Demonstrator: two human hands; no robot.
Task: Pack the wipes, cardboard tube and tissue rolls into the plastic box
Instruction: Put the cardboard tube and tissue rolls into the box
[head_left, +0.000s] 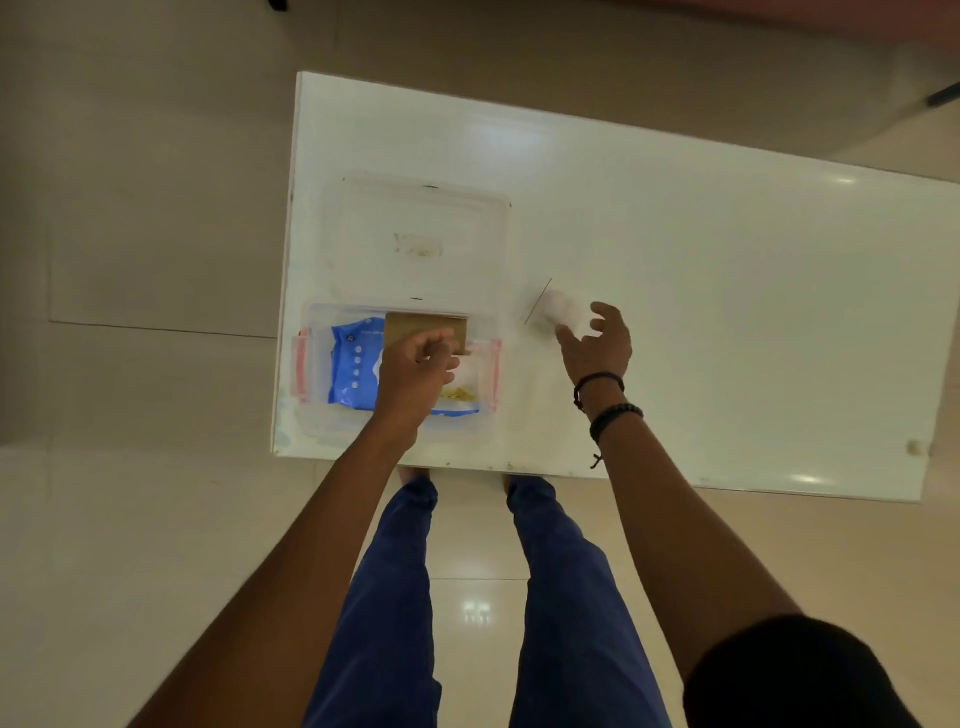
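- The clear plastic box with red latches is sitting open at the 9 o'clock end of the white table, close to the near edge.
- Its clear lid is lying flat on the table just beside the box, at its 12 o'clock.
- The blue wipes pack is lying flat inside the box, filling most of the floor from the 9 o'clock end.
- The cardboard tube is lying on its side inside the box along the 12 o'clock wall, overlapping the wipes pack.
- The left hand is reaching into the box, its fingers curling over the tube's near edge and holding it.
- A yellowish patch at the box's 4 o'clock corner is too blurred to tell.
- A white tissue roll is standing on the table outside the box, at the box's 2 o'clock.
- The right hand, with dark wristbands, is reaching for the roll with thumb and fingers spread wide on either side of it; I cannot tell whether they are touching it.
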